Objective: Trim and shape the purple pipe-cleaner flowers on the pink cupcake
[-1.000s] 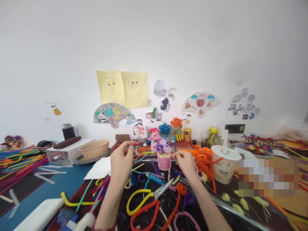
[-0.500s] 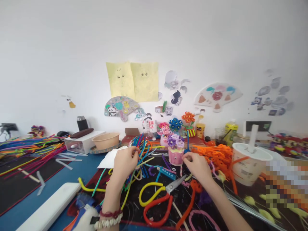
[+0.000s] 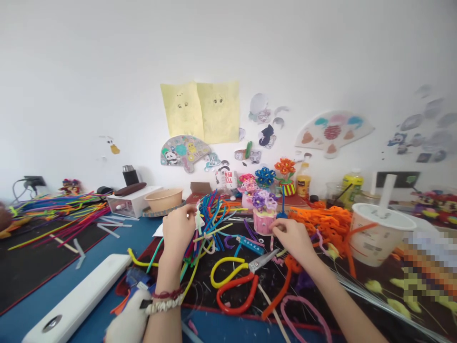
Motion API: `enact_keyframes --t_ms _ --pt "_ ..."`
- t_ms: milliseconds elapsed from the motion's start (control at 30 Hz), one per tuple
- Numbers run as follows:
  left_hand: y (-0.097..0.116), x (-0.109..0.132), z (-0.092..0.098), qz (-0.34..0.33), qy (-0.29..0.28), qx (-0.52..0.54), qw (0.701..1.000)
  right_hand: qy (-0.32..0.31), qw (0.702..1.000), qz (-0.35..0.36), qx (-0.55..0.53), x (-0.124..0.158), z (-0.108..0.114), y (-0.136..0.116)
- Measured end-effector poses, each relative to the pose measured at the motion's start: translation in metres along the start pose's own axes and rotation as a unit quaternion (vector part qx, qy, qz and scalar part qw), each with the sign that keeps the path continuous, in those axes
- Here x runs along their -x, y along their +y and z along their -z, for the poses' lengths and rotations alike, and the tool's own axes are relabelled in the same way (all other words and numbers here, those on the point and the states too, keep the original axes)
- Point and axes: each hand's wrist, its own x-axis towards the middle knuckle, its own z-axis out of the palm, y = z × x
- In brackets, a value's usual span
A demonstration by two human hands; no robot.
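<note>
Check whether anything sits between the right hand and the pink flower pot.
Nothing visible. The right hand has its fingertips at the pink flower pot, on its right side; contact unclear. The scissors lie nearer the camera, and the left hand holds the pipe cleaner bundle off to the left.

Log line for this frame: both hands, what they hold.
left hand: grips pipe-cleaner bundle | right hand: at pink flower pot, grip unclear | scissors: lying on mat

Pink pot (image 3: 263, 224) w/ purple flowers, yellow/red-handled scissors (image 3: 240, 281), orange pipe-cleaner heap (image 3: 321, 224), blue table (image 3: 89, 267).
</note>
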Motion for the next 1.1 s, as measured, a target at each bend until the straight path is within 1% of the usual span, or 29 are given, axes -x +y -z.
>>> enact_keyframes --t_ms 67,100,167,267,333,433,500,567,633,767,867,1000,1100 --pt "0.001 0.008 0.009 0.025 -0.003 -0.022 0.999 -0.002 1.000 0.004 -0.003 -0.001 0.000 0.001" --pt "0.001 0.013 0.013 0.036 -0.013 -0.034 0.999 -0.002 1.000 0.005 -0.004 -0.001 0.000 0.001" --pt "-0.001 0.023 0.019 0.051 -0.054 -0.059 0.995 0.002 1.000 0.006 -0.006 -0.001 0.001 0.001" --pt "-0.004 0.036 0.018 0.069 -0.132 -0.094 0.984 0.002 1.000 0.009 -0.009 -0.001 0.002 0.001" --pt "-0.003 0.041 0.012 0.080 -0.159 -0.112 0.978 -0.002 1.000 0.011 -0.011 0.000 0.002 0.001" --pt "0.001 0.045 0.002 0.089 -0.156 -0.126 0.976 -0.009 1.000 0.011 -0.012 0.000 0.001 0.001" --pt "0.004 0.046 0.000 0.094 -0.142 -0.127 0.977 -0.011 1.000 0.010 -0.012 0.000 0.001 0.002" --pt "0.005 0.047 0.004 0.103 -0.120 -0.125 0.979 -0.012 1.000 0.010 -0.011 0.000 0.000 0.001" --pt "0.006 0.047 0.010 0.117 -0.083 -0.122 0.982 -0.015 1.000 0.010 -0.011 0.000 0.000 0.001" --pt "0.006 0.048 0.023 0.151 0.014 -0.111 0.982 -0.021 1.000 0.013 -0.013 0.001 -0.001 -0.001" --pt "0.006 0.051 0.030 0.163 0.085 -0.096 0.978 -0.023 0.999 0.016 -0.016 0.001 -0.001 -0.002" --pt "0.008 0.060 0.042 0.164 0.202 -0.078 0.962 -0.023 0.999 0.020 -0.018 0.002 -0.002 -0.002" --pt "0.012 0.070 0.056 0.167 0.301 -0.063 0.937 -0.022 0.999 0.020 -0.018 0.002 -0.003 -0.001"
